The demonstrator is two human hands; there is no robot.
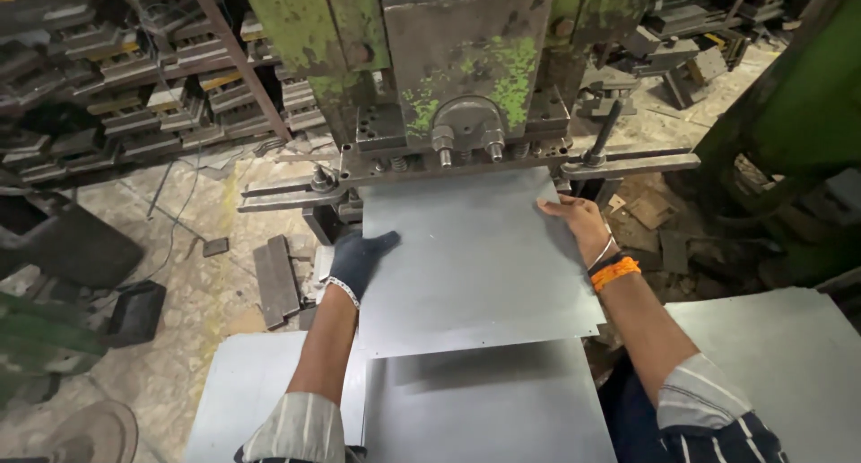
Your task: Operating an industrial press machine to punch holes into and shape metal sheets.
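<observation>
**Both hands on steel sheet at press**

While the head view looks down, going left to right: racks of dark metal die blocks [134, 86] fill the far left, stacked in rows. Below them a stone floor [197, 248] with scrap, a dark flat bar [274, 279] lying on it just left of the work.

Left hand [357, 259], in a dark glove with a white cuff edge, lies flat on the left edge of the steel sheet [475, 266]. Fingers spread, thumb out to the right on the sheet's top face. Palm pressing down, not curled round anything I can see; whether fingertips hook under the edge, cannot tell. Striped sleeve at the elbow.

Steel sheet is centre frame, grey, flat, roughly level, its far edge pushed under the ram of the green press [466, 69]. Near edge overhangs a second grey sheet [489, 409] lying below it. Press paint is chipped; bolts and a curved plate sit above the sheet's far edge, with clamp bars [628, 164] out to both sides.

Right hand [574, 219], bare, rests on the sheet's far right corner, fingers extended toward the press, lightly bent, hand open on the surface and edge. Orange band [615, 273] and thin white bracelet on the wrist.

Far right: another grey sheet [789, 355], and a green machine frame [798, 95] above it.
</observation>
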